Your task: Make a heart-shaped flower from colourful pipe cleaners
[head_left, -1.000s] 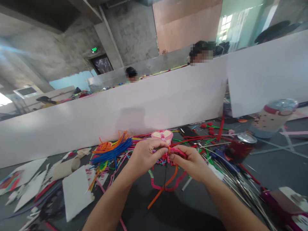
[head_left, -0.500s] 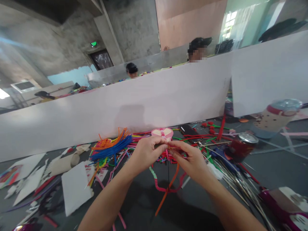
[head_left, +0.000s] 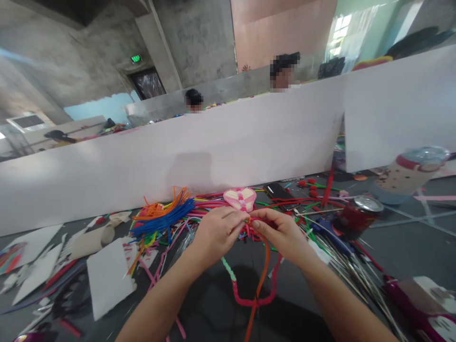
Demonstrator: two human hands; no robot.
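My left hand [head_left: 216,233] and my right hand [head_left: 284,232] meet over the table's middle, both closed in a pinch. Between the fingertips is the top of an orange pipe cleaner [head_left: 265,263], which hangs down in a curve toward me. A twisted pink and green pipe cleaner [head_left: 242,301] forms a U below the hands, crossing the orange one; its upper ends run up behind the fingers. Just beyond the fingertips sits a pink and cream heart-shaped piece [head_left: 239,196]. Small details at the pinch are hidden by my fingers.
Blue pipe cleaners [head_left: 166,219] lie in a bundle at left, near a white card [head_left: 109,278] and a cardboard tube [head_left: 90,242]. At right are a phone [head_left: 280,195], a drink can [head_left: 361,216], a bottle [head_left: 409,175] and metal rods [head_left: 351,280]. A white partition [head_left: 267,137] stands behind.
The orange pipe cleaner's hanging part has swung and now curves down lower toward me. The pink and green U sits lower and wider. My left hand's fingers have curled in more.
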